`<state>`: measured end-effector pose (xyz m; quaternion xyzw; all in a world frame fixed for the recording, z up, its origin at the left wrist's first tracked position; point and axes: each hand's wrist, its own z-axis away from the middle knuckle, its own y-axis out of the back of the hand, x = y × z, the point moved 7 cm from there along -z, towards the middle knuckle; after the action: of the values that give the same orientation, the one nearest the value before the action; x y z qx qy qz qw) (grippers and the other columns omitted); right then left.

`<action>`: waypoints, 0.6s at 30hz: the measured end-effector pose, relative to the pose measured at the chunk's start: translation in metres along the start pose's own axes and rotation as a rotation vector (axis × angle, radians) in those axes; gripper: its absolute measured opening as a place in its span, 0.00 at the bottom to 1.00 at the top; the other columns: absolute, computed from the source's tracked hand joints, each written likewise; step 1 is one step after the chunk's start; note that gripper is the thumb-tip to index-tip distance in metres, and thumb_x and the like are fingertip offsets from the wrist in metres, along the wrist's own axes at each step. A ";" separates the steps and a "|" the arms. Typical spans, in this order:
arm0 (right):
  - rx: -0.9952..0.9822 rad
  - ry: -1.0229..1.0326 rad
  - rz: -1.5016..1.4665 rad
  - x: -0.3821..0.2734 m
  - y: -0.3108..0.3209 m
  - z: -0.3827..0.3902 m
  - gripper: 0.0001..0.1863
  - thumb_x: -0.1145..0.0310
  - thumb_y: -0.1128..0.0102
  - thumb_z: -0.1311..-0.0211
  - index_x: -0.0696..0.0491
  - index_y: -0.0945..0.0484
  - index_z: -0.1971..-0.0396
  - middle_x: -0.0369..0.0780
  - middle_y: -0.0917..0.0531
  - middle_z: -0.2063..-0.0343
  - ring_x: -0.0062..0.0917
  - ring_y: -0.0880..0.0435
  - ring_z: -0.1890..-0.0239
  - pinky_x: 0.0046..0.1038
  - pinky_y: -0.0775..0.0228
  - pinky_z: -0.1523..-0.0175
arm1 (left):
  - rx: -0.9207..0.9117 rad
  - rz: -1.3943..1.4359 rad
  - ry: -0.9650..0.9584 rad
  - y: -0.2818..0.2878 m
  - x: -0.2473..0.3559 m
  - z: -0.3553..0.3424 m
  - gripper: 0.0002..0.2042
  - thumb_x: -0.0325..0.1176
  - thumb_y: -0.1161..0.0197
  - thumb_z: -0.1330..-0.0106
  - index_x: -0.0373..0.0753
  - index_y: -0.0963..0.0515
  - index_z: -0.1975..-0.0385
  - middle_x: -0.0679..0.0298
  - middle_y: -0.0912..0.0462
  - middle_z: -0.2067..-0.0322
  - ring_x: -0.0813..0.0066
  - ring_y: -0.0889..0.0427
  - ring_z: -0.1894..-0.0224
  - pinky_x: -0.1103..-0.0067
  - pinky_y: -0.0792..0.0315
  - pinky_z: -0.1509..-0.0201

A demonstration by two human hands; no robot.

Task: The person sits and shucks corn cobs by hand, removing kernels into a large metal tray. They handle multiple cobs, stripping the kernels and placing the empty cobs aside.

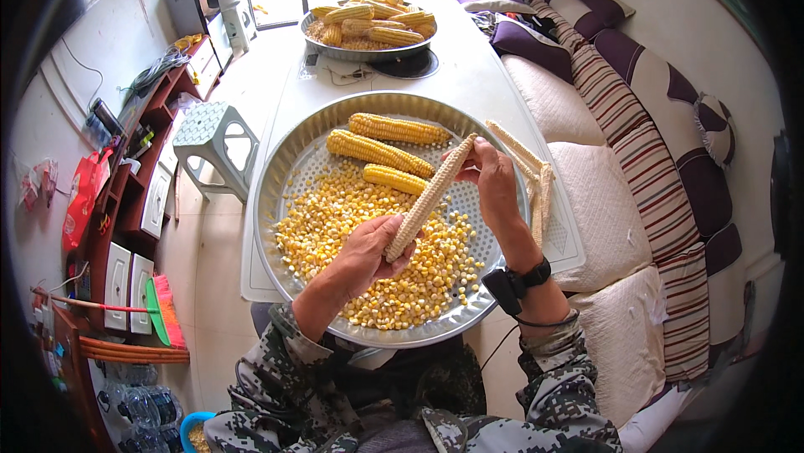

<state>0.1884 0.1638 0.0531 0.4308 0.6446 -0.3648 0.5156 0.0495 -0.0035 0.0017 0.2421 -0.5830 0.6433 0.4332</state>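
Both my hands hold one long, pale corn cob (433,195), stripped of its kernels, slanted above a round metal tray (276,147) with holes in its bottom. My left hand (368,250) is closed on the cob's lower end. Around the upper end, my right hand (492,177) has its fingers closed. Loose yellow kernels (343,227) cover much of the tray beneath. At the tray's far side lie three ears of corn (381,151) with their kernels on. Several bare cobs (536,170) rest on the table just right of the tray.
Farther back on the white table (469,59) stands a metal basin (368,54) heaped with corn ears. A cushioned sofa (599,202) runs along the right. On the left are a plastic stool (219,139), a wooden cabinet (134,202), a broom (167,311) and a blue bucket (191,426).
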 end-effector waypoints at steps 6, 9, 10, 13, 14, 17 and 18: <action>-0.006 -0.083 -0.075 -0.005 -0.010 0.005 0.25 0.53 0.56 0.24 0.59 0.18 0.67 0.39 0.16 0.72 0.19 0.18 0.71 0.23 0.22 0.66 | 0.088 -0.069 -0.006 0.006 -0.001 -0.001 0.19 0.48 0.54 0.20 0.37 0.26 0.56 0.68 0.25 0.74 0.84 0.31 0.80 0.86 0.41 0.82; 0.019 -0.098 0.018 0.006 -0.004 0.004 0.26 0.52 0.56 0.25 0.59 0.18 0.68 0.38 0.17 0.74 0.19 0.19 0.72 0.23 0.22 0.68 | 0.239 -0.422 -0.159 0.017 0.003 -0.002 0.18 0.47 0.54 0.20 0.36 0.26 0.60 0.62 0.24 0.75 0.74 0.27 0.78 0.78 0.37 0.78; 0.034 -0.103 0.044 0.007 -0.003 0.003 0.26 0.51 0.56 0.25 0.59 0.19 0.68 0.38 0.17 0.74 0.19 0.19 0.73 0.22 0.22 0.69 | 0.359 -0.664 -0.265 0.018 0.011 0.001 0.18 0.45 0.54 0.20 0.36 0.26 0.62 0.57 0.24 0.75 0.65 0.25 0.77 0.72 0.35 0.75; 0.060 -0.133 0.069 0.009 -0.003 0.004 0.27 0.50 0.55 0.26 0.60 0.19 0.67 0.38 0.18 0.74 0.19 0.20 0.74 0.23 0.22 0.69 | 0.560 -1.031 -0.520 0.008 0.026 0.011 0.18 0.43 0.54 0.21 0.34 0.27 0.64 0.48 0.23 0.74 0.47 0.23 0.72 0.61 0.32 0.67; 0.052 -0.124 0.031 0.010 -0.003 0.004 0.27 0.50 0.55 0.26 0.60 0.19 0.67 0.38 0.18 0.74 0.19 0.20 0.73 0.23 0.22 0.69 | 0.574 -1.056 -0.574 0.007 0.026 0.012 0.18 0.43 0.54 0.21 0.34 0.27 0.64 0.49 0.23 0.75 0.50 0.23 0.74 0.62 0.32 0.68; 0.001 -0.089 -0.023 0.022 0.000 0.004 0.26 0.51 0.56 0.26 0.60 0.19 0.64 0.39 0.17 0.71 0.21 0.18 0.71 0.24 0.21 0.67 | 0.469 -0.864 -0.392 0.013 0.014 0.004 0.18 0.44 0.55 0.20 0.36 0.27 0.64 0.56 0.24 0.79 0.64 0.25 0.80 0.68 0.33 0.75; -0.036 -0.073 0.001 0.027 0.002 0.004 0.26 0.53 0.58 0.25 0.60 0.19 0.63 0.40 0.16 0.69 0.22 0.17 0.69 0.24 0.21 0.64 | 0.407 -0.754 -0.277 0.014 0.007 0.001 0.18 0.44 0.56 0.20 0.36 0.27 0.63 0.59 0.25 0.80 0.69 0.26 0.82 0.71 0.34 0.78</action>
<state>0.1886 0.1660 0.0259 0.4081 0.6317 -0.3685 0.5465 0.0337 -0.0018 -0.0004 0.6016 -0.3680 0.5038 0.4988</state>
